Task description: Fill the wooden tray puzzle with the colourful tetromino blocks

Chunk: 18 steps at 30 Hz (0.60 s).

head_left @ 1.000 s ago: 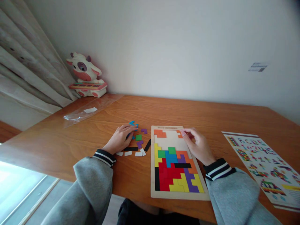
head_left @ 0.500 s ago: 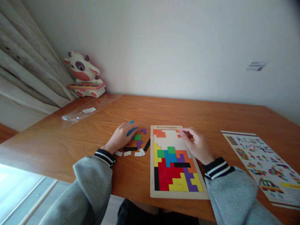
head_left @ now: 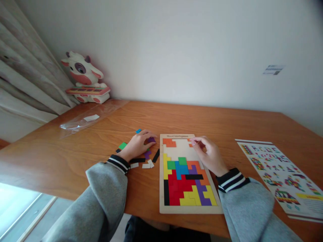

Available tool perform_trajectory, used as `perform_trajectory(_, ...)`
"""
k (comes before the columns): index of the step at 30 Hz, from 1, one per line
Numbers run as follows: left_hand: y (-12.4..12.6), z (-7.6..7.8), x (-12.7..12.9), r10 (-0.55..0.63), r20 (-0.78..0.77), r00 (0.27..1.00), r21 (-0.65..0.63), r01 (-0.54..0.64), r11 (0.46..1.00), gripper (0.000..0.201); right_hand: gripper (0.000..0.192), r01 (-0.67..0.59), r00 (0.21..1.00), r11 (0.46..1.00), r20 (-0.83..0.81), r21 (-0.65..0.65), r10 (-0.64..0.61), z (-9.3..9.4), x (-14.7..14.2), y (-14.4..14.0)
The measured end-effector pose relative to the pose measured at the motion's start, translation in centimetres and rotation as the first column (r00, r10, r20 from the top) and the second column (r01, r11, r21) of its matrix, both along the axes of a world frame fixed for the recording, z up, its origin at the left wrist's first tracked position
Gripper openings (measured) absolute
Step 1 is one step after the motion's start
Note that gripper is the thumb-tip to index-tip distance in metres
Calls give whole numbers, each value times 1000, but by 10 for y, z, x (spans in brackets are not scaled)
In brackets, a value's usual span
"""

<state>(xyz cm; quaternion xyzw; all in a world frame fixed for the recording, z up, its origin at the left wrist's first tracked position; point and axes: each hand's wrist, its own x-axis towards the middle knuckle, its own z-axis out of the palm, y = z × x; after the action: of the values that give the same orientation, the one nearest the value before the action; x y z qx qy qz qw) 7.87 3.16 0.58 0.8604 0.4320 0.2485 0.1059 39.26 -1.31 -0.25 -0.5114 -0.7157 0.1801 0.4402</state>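
On the table lies a wooden puzzle tray (head_left: pixel 163 210), partly filled with red, yellow, orange, blue, green, purple and black pieces. My right hand (head_left: pixel 210 153) is over its upper right corner, thumb and fingertips pinched at an orange puzzle piece (head_left: pixel 189 145) that they partly cover. Left of the tray, my left hand (head_left: pixel 137 144) rests among loose pieces, with thumb and forefinger closed about a purple puzzle piece (head_left: pixel 151 139). A second purple piece (head_left: pixel 147 154) lies below the thumb. An orange piece (head_left: pixel 169 143) fills the tray's upper left corner.
Black bars (head_left: pixel 156 155), small white pieces (head_left: pixel 145 166), a green square (head_left: pixel 122 146) and a blue piece (head_left: pixel 138 131) lie around the left hand. A printed pattern sheet (head_left: pixel 280 178) is at right. Behind stand a clear plastic bag (head_left: pixel 75 125) and a cow toy with keyboard (head_left: pixel 85 79).
My left hand has moved right from the blue pieces to the purple piece. The green square now shows left of that hand. My right hand stays at the tray's upper right corner.
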Motion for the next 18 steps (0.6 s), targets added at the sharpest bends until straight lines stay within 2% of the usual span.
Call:
perform_trajectory(7,-9,-6,7,36,174,984,36,-43,998,16,23,1,1000,1000,0,-6,-1,0,0,-1)
perform_trajectory(11,-14,-3,14,62,244,968,81,-84,993,15,24,0,1000,1000,0,-4,0,0,-1,0)
perform_trajectory(14,-18,2,20,-5,268,963,89,-19,996,18,25,-1,1000,1000,4,-9,1,1,-1,0)
perform_trajectory(18,-22,4,29,-79,360,929,33,72,997,25,27,-5,1000,1000,12,-7,5,2,-1,-1)
